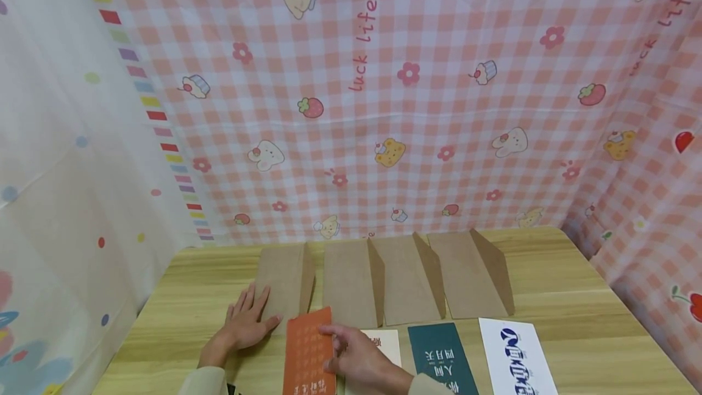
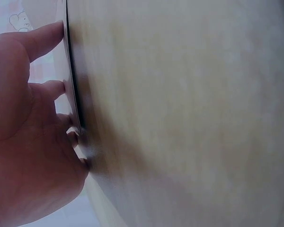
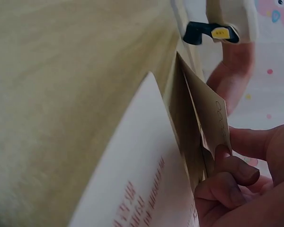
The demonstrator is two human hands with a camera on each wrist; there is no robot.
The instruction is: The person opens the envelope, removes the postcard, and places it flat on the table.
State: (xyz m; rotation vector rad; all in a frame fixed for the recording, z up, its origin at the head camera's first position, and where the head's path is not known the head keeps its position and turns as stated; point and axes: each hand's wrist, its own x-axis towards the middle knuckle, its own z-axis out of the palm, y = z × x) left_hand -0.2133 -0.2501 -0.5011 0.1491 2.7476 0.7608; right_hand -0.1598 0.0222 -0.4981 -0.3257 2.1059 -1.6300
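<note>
In the head view my right hand (image 1: pixel 362 355) pinches an orange card (image 1: pixel 307 346) between thumb and fingers by its right edge. The right wrist view shows that card's pale back (image 3: pixel 206 109), tilted up off the table, with handwriting on it. My left hand (image 1: pixel 244 325) lies with fingers spread, fingertips on the lower left edge of the leftmost brown paper envelope (image 1: pixel 278 279). Its flap (image 1: pixel 308 279) stands out on the right side. From the left wrist, the left hand (image 2: pixel 28 118) appears with fingertips on the thin envelope edge. A white card with red writing (image 1: pixel 390 346) lies partly behind my right hand.
More brown envelopes (image 1: pixel 348 279) stand in a row to the right, flaps open. Nearer me lie a dark green card (image 1: pixel 439 352) and a white card with blue characters (image 1: pixel 515 352). The wooden table (image 1: pixel 592 322) meets a pink checked curtain (image 1: pixel 439 114) behind.
</note>
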